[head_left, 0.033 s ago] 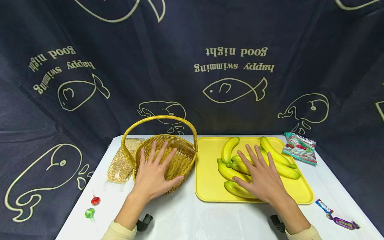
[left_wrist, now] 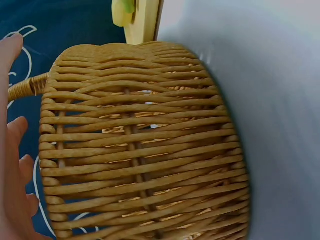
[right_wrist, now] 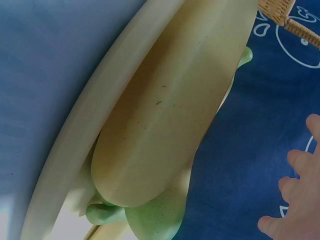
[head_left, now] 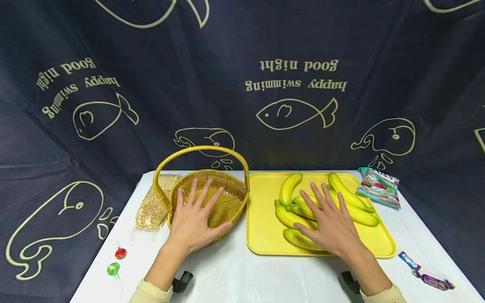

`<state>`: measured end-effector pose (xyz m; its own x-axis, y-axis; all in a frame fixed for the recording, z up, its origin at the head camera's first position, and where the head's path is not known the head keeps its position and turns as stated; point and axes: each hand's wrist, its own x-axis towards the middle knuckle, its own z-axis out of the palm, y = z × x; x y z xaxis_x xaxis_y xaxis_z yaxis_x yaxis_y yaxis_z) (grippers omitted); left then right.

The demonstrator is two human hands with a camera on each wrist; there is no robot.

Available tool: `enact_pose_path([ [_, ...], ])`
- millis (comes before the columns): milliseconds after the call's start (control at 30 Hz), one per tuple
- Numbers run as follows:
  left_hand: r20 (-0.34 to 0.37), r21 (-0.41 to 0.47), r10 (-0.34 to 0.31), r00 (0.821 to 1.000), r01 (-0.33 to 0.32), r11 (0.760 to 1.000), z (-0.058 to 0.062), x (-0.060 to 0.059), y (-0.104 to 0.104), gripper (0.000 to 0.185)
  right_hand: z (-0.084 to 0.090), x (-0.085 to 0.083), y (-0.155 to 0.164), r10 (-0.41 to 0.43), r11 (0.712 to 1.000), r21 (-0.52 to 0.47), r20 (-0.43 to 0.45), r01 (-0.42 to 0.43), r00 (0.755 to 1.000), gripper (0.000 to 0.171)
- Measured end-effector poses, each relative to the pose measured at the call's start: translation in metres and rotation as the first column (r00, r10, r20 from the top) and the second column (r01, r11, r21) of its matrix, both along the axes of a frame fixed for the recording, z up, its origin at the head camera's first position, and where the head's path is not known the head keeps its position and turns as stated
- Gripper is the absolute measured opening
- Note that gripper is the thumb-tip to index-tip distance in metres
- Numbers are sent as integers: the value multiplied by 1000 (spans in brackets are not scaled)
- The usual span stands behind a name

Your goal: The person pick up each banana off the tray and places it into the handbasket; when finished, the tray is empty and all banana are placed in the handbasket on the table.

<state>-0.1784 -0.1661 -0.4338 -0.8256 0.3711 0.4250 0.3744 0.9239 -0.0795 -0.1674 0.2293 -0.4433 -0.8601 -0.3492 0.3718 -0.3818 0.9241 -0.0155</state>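
Observation:
My left hand (head_left: 195,227) is spread with straight fingers in front of the tan wicker basket (head_left: 235,191), covering part of its inside; contact cannot be told from the head view. In the left wrist view the woven basket side (left_wrist: 135,137) fills the middle, and the left hand (left_wrist: 12,185) shows at the edge, apart from it. Fingers spread, my right hand (head_left: 335,229) hovers over several yellow bananas (head_left: 290,188) on the yellow tray (head_left: 263,227), hiding some. The right wrist view shows a banana (right_wrist: 165,115) close up beside the tray rim (right_wrist: 85,120); the right hand (right_wrist: 300,195) holds nothing.
Behind the basket's left side lies a clear bag of tan grains (head_left: 151,210). Red (head_left: 120,253) and green lollipops (head_left: 113,269) lie at front left. A teal snack bag (head_left: 379,187), a small blue-red packet (head_left: 409,260) and a purple-wrapped candy (head_left: 433,281) lie right of the tray.

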Motion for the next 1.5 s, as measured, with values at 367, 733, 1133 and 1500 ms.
enact_pose_path([
  [367, -363, 749, 143, 921, 198, 632, -12, 20, -43, 21, 10, -19, 14, 49, 983, -181, 136, -24, 989, 40],
  [733, 47, 999, 161, 986, -49, 12, -51, 29, -41, 28, -5, -42, 18, 15, 999, -32, 310, -5, 951, 40],
  [1133, 31, 980, 21, 999, -27, -199, -73, 32, -45, 37, -5, -42, 14, 2, 996, -84, 338, 28, 941, 52],
  [1500, -7, 976, 8, 1000, 8, -219, -80, 30, -45, 40, 43, -29, -33, 290, 948, -167, 96, -272, 952, 56],
])
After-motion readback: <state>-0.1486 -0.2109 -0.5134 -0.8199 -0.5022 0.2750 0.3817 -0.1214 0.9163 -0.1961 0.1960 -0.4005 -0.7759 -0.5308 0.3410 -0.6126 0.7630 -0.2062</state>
